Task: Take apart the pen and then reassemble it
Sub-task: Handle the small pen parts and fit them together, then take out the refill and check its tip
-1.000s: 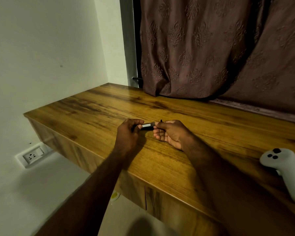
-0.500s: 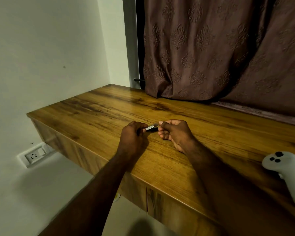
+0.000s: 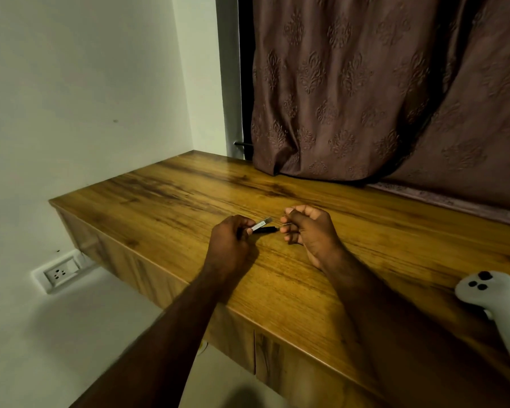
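1. Your left hand (image 3: 231, 241) grips the pen (image 3: 265, 229) by one end, fingers curled round it and thumb on top, just above the wooden desk (image 3: 165, 201).
2. The pen's black body juts out of that grip toward your right hand (image 3: 311, 231), roughly level, and a silver clip (image 3: 261, 223) runs along its upper side.
3. Your two hands are apart. A narrow gap shows between the free end of the pen and the nearest right fingertips, so nothing joins them.
4. Your right hand sits palm-up with its fingers curled in and the thumb pressed against the forefinger. It may be pinching some thin, small part there, but the light is dim and the detail too fine, so I cannot tell whether it holds anything.
5. Your right wrist and forearm lie on the desk; your left forearm reaches in over the front edge.
6. A white controller (image 3: 495, 304) lies on the desk well off to your right, near the front edge.
7. A brown patterned curtain (image 3: 365, 83) hangs behind the desk, its hem resting on the back of the top.
8. A wall socket (image 3: 60, 272) sits low on the wall to your left, below the desk's level.
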`<state>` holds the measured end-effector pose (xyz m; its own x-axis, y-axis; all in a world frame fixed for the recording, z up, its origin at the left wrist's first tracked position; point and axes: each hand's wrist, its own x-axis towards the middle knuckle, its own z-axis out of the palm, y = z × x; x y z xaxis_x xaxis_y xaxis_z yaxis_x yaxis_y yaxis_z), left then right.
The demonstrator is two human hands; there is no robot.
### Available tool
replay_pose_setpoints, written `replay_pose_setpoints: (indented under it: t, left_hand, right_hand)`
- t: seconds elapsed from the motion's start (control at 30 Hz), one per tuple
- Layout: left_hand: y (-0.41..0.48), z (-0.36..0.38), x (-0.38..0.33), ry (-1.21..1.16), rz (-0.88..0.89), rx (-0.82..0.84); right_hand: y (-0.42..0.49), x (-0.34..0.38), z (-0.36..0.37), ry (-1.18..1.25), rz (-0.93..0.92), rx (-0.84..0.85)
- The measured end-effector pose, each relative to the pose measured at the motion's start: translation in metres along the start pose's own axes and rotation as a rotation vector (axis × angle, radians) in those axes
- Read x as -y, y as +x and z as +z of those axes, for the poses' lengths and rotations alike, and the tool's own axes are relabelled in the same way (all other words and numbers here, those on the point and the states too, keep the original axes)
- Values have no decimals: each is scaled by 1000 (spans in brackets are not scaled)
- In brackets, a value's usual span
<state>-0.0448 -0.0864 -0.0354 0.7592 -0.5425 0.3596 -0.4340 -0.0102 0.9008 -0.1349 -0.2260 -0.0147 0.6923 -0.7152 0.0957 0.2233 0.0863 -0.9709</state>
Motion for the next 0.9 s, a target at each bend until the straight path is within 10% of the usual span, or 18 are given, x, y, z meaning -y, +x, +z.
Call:
replay_pose_setpoints:
  t: [0.9]
  left_hand:
    - [11,-12,-3,-308,-57,-154]
  right_hand:
    - [0,-1,-1,-22,-68,-162]
